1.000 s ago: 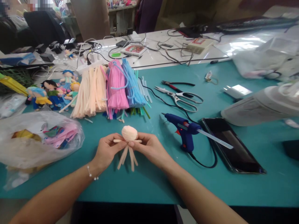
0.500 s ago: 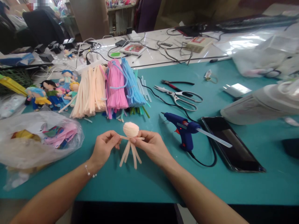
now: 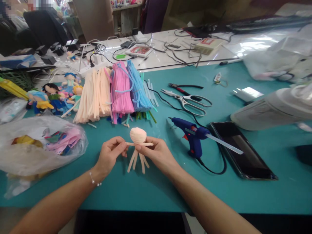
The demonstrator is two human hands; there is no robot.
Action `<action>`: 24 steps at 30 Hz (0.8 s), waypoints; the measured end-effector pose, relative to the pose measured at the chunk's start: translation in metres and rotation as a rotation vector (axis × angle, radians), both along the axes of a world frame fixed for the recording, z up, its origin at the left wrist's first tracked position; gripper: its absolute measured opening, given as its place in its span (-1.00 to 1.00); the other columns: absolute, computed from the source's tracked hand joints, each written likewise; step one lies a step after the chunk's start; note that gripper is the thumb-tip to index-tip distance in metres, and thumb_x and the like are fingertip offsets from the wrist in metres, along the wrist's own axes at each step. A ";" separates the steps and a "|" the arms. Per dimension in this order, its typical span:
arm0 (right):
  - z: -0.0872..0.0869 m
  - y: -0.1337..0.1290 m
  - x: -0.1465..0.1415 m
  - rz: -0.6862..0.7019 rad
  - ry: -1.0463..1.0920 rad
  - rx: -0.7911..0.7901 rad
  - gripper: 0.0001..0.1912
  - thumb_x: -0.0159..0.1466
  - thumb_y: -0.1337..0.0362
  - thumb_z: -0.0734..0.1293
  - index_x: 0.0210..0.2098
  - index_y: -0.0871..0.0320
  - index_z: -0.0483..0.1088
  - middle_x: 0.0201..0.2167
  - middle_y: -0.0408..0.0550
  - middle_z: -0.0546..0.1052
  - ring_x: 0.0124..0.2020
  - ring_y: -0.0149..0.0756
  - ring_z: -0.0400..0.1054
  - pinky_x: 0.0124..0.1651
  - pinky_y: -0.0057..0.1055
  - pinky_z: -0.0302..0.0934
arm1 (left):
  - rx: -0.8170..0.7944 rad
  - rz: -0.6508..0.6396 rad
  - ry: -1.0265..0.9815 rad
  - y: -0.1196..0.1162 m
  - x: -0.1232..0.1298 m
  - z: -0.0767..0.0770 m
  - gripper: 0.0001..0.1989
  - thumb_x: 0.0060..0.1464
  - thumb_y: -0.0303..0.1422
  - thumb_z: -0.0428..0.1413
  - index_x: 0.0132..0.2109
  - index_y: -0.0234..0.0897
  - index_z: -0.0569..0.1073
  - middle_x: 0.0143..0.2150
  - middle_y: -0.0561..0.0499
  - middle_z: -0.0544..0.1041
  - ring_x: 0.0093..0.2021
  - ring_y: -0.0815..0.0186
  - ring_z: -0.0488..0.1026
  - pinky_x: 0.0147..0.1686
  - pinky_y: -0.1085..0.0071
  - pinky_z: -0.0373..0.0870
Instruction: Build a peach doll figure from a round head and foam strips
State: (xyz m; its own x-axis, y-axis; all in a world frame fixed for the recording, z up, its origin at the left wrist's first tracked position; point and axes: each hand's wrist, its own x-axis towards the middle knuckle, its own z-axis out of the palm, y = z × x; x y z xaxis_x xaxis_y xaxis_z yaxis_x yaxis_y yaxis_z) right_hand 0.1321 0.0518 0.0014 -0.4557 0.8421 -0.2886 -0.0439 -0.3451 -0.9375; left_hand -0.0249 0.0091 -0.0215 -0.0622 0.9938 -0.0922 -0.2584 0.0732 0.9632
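Between my hands is a peach pipe-cleaner doll [image 3: 138, 135] with a round wound head, two side strands and several strands hanging below. My left hand [image 3: 113, 152] pinches the end of its left side strand between thumb and fingers. My right hand [image 3: 156, 151] grips the doll just under the head, thumb in front; the right strand's tip pokes out above the fingers. Beyond the doll lie bundles of peach pipe cleaners [image 3: 95, 96], pink pipe cleaners [image 3: 122, 91] and blue pipe cleaners [image 3: 138, 89].
To the right, a blue glue gun [image 3: 188, 133] with a glue stick lies beside a phone [image 3: 243, 152]. Scissors [image 3: 187, 100] and pliers [image 3: 181, 88] lie behind it. A plastic bag of scraps [image 3: 41, 143] is at left, finished dolls [image 3: 52, 94] behind it. A white cup [image 3: 270, 109] lies far right.
The doll has shifted slightly to the right and turned a little, its lower strands swinging with it. Both hands keep their hold on it.
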 end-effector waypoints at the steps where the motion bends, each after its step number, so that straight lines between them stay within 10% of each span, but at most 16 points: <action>1: 0.000 0.000 -0.001 -0.008 -0.007 0.025 -0.69 -0.07 0.10 0.43 -0.52 0.22 0.36 -0.61 -0.19 0.34 -0.58 -0.47 0.14 -0.51 -0.51 0.03 | 0.002 -0.008 -0.003 0.000 0.000 0.000 -0.80 0.02 -0.33 0.14 -0.52 -0.29 0.41 -0.57 0.12 0.37 -0.58 0.47 0.30 -0.49 0.48 0.26; 12: 0.001 -0.004 0.002 -0.015 -0.225 0.444 -0.84 0.04 0.26 0.30 -0.61 0.19 0.34 -0.60 -0.14 0.39 -0.50 -0.36 0.22 -0.40 -0.45 0.14 | -0.323 -0.195 -0.282 0.004 0.005 0.017 -0.63 -0.19 -0.17 0.18 -0.69 -0.32 0.30 -0.75 0.13 0.20 -0.77 0.54 0.04 -0.75 0.50 0.04; 24: 0.000 -0.007 -0.001 0.056 -0.212 0.468 -0.87 0.02 0.35 0.28 -0.64 0.19 0.33 -0.57 -0.12 0.42 -0.50 -0.36 0.24 -0.39 -0.44 0.16 | -0.345 -0.204 -0.260 0.003 0.001 0.015 -0.76 -0.29 -0.40 0.18 -0.73 -0.32 0.28 -0.81 0.17 0.16 -0.79 0.59 -0.06 -0.76 0.53 -0.10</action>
State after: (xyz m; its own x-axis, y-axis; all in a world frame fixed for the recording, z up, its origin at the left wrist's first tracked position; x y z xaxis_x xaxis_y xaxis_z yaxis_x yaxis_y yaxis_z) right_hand 0.1315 0.0451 0.0010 -0.4763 0.8790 0.0227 0.1702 0.1175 -0.9784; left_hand -0.0241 0.0123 -0.0064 0.2000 0.8918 -0.4059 -0.4350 0.4520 0.7788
